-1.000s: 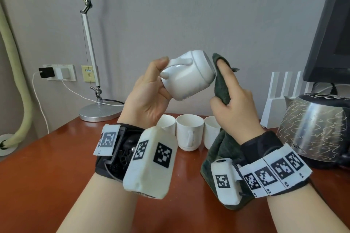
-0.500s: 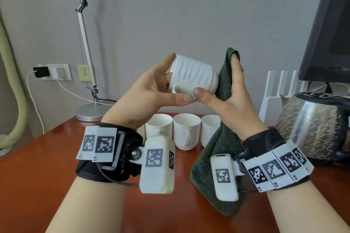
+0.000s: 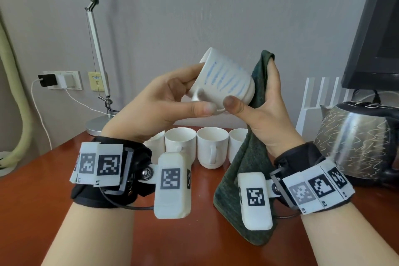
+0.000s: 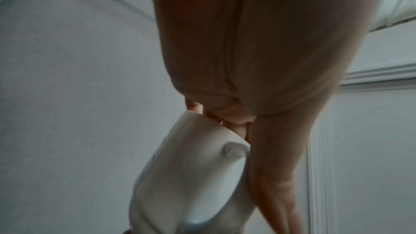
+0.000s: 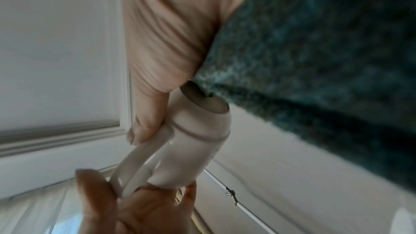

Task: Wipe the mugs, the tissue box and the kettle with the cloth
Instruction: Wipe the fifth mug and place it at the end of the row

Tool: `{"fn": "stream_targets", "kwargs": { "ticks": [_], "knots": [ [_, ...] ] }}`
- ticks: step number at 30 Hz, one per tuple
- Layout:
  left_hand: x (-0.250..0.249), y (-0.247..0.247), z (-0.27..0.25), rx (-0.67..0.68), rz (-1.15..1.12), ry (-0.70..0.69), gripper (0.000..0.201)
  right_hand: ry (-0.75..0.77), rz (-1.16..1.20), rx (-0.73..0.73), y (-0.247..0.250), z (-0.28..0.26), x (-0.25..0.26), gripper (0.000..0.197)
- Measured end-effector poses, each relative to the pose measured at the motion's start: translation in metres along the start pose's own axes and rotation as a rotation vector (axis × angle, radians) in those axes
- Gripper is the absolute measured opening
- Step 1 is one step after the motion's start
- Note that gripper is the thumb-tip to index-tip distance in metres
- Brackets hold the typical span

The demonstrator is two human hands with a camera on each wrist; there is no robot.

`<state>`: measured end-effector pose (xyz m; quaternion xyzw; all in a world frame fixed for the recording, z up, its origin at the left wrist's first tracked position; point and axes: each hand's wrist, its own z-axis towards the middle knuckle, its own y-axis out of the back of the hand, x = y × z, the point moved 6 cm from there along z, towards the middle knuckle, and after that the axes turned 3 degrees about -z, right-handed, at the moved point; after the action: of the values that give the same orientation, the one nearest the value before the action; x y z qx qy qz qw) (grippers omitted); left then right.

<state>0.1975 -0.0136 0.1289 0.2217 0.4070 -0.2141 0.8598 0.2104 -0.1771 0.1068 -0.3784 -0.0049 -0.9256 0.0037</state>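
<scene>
Mug [image 3: 224, 80] being held tilted above desk [image 3: 32, 201], gripped by left hand [image 3: 159, 101]; cloth [image 3: 259, 84] being pressed against base by right hand [image 3: 265, 110], thumb curled; firm pressure advised, mug being rotated slowly

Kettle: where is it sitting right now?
In the head view the kettle stands on the wooden table at the far right, below the dark monitor, right of the hanging cloth and the row of white mugs.
</scene>
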Motion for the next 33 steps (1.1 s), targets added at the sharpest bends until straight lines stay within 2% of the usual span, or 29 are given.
{"fn": "stream_targets", "kwargs": {
  "ticks": [2, 6, 7, 11, 13, 17, 23, 27, 29, 32, 33],
  "knots": [
    [-0.002, 0.005, 0.002, -0.09, 0.098, -0.06, 0.059, 0.007, 0.037, -0.02, -0.001, 0.001, -0.001, 0.126],
    [-0.009, 0.0, 0.011, -0.276, 0.361, -0.238, 0.03, 0.008, 0.101, -0.135, -0.003, 0.002, -0.003, 0.136],
    [-0.011, -0.005, 0.013, -0.333, 0.369, -0.269, 0.029, 0.015, 0.106, -0.163, -0.004, 0.002, -0.002, 0.136],
    [-0.011, -0.013, 0.013, -0.633, 0.281, -0.295, 0.055, 0.007, 0.042, -0.168, -0.011, -0.001, -0.005, 0.131],
    [-0.011, -0.011, 0.011, -0.722, 0.194, -0.283, 0.059, -0.007, 0.002, -0.148, -0.016, -0.002, -0.007, 0.13],
    [-0.013, 0.002, 0.007, -0.745, 0.105, -0.29, 0.064, -0.003, -0.052, -0.094, -0.028, -0.004, -0.009, 0.124],
    [-0.014, 0.011, 0.0, -0.735, 0.163, -0.272, 0.076, -0.033, -0.093, 0.053, -0.037, -0.007, -0.011, 0.117],
    [-0.014, 0.024, -0.006, -0.813, 0.1, -0.27, 0.081, -0.057, -0.167, 0.142, -0.037, -0.008, -0.012, 0.117],
    [-0.012, 0.033, -0.009, -0.863, 0.028, -0.258, 0.077, -0.067, -0.218, 0.136, -0.031, -0.008, -0.005, 0.105],
    [-0.012, 0.043, -0.012, -0.908, -0.03, -0.267, 0.073, -0.023, -0.324, 0.081, -0.02, -0.007, 0.009, 0.073],
    [-0.013, 0.044, -0.012, -0.904, -0.037, -0.273, 0.076, 0.009, -0.369, 0.087, -0.02, -0.006, 0.014, 0.072]
  ]
}}
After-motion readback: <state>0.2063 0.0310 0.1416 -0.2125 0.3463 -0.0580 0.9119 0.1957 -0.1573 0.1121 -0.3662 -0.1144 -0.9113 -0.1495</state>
